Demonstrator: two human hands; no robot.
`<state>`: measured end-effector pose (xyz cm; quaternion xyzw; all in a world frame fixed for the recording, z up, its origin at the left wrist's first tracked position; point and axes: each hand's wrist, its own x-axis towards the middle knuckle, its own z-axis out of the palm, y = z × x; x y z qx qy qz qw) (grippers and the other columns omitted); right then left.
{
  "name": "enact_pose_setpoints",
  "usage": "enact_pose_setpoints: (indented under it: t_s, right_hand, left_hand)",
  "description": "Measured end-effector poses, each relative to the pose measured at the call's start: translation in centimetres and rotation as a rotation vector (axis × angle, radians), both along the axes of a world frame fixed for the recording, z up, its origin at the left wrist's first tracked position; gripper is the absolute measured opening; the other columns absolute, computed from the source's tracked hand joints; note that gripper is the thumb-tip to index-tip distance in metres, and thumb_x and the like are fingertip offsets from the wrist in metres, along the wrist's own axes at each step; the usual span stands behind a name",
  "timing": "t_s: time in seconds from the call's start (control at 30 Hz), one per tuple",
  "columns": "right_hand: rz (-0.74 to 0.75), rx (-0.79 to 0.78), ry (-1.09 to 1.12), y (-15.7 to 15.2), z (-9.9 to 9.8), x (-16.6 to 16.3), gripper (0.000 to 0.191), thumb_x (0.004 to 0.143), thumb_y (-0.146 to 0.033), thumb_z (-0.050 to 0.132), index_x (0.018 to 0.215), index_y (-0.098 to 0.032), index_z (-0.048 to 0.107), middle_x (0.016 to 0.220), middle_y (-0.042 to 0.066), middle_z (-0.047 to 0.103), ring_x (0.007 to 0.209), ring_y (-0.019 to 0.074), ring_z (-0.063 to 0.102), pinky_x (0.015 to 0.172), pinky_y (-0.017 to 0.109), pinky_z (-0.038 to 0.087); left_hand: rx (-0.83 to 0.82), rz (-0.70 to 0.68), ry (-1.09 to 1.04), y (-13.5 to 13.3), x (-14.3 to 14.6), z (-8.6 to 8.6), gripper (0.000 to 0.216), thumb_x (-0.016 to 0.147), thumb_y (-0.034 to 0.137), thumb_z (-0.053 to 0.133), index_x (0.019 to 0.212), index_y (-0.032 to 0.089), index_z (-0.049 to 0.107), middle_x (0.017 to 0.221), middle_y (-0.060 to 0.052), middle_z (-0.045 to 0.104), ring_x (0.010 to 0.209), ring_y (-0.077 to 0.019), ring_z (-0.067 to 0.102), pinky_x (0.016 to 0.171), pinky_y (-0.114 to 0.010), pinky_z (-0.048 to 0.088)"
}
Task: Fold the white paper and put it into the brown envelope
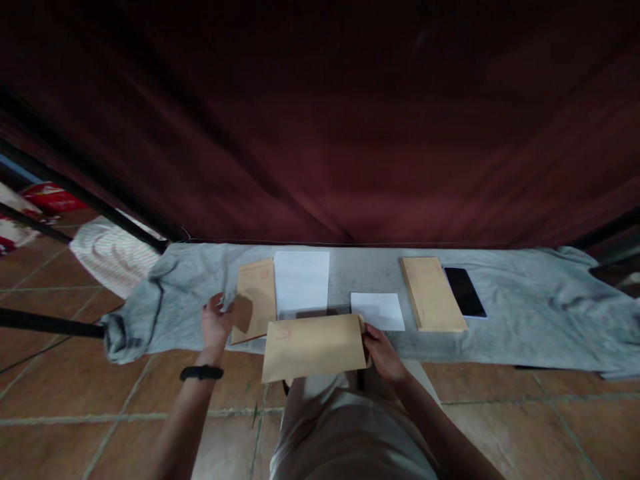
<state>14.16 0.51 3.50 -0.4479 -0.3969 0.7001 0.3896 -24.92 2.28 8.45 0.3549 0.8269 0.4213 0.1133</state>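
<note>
My right hand [383, 350] grips a brown paper envelope [315, 350] by its right end and holds it level above my lap. Its fingers are partly hidden behind the paper. Off to the left, my left hand [218, 320] is raised with its fingers apart and nothing in them. Beside that hand lies a brown envelope or small stack of them [261, 287], with the hand's shadow on it. White sheets of paper [303, 280] lie just right of it, partly covered by the held envelope. A smaller folded white sheet [379, 310] rests nearer my right hand.
A thick stack of brown envelopes [433, 293] and a dark-screened phone [465, 291] lie on the right of the grey cloth [540, 300]. A dark red curtain [350, 133] hangs behind. Metal bars [50, 323] and a striped cloth [113, 253] are at left, above a tiled floor [125, 393].
</note>
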Motion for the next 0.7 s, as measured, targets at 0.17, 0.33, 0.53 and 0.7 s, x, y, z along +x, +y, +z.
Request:
enact_pose_setpoints:
  t_s: [0.17, 0.33, 0.53, 0.7]
  right_hand:
    - [-0.094, 0.049, 0.010, 1.7, 1.2, -0.8, 0.028, 0.072, -0.041, 0.068, 0.088, -0.019, 0.072, 0.086, 0.004, 0.075, 0.084, 0.0226, 0.067, 0.081, 0.033, 0.052]
    - [-0.138, 0.095, -0.037, 3.0, 1.8, -2.3, 0.027, 0.071, -0.039, 0.065, 0.088, -0.019, 0.071, 0.083, 0.002, 0.073, 0.082, 0.0206, 0.065, 0.077, 0.031, 0.052]
    - [-0.069, 0.203, -0.120, 2.7, 4.0, -2.0, 0.020, 0.077, -0.034, 0.056, 0.085, -0.019, 0.065, 0.080, -0.001, 0.067, 0.074, 0.0154, 0.059, 0.067, 0.024, 0.047]
    - [-0.018, 0.318, -0.271, 1.8, 6.4, -1.8, 0.018, 0.085, -0.031, 0.052, 0.086, -0.019, 0.065, 0.073, -0.003, 0.062, 0.067, 0.0119, 0.055, 0.060, 0.021, 0.040]
  left_hand:
    - [-0.077, -0.685, 0.062, -0.8, 4.9, 3.1, 0.081, 0.079, 0.053, 0.071, 0.150, 0.029, 0.042, 0.156, -0.011, 0.046, 0.144, -0.0314, 0.043, 0.115, -0.048, 0.040]
    - [-0.227, -1.206, 0.484, -2.4, 13.3, 3.3, 0.123, 0.068, 0.055, 0.085, 0.162, 0.034, 0.009, 0.172, -0.012, 0.004, 0.157, -0.0385, 0.007, 0.124, -0.064, 0.010]
    - [-0.222, -1.226, 0.584, -2.5, 14.8, 1.2, 0.137, 0.064, 0.051, 0.087, 0.162, 0.030, -0.006, 0.171, -0.017, 0.002, 0.156, -0.0403, 0.008, 0.123, -0.064, 0.011]
    - [-0.175, -1.223, 0.537, -2.6, 14.1, 1.7, 0.140, 0.063, 0.048, 0.088, 0.162, 0.030, -0.009, 0.164, -0.017, 0.028, 0.152, -0.0394, 0.024, 0.124, -0.063, 0.013]
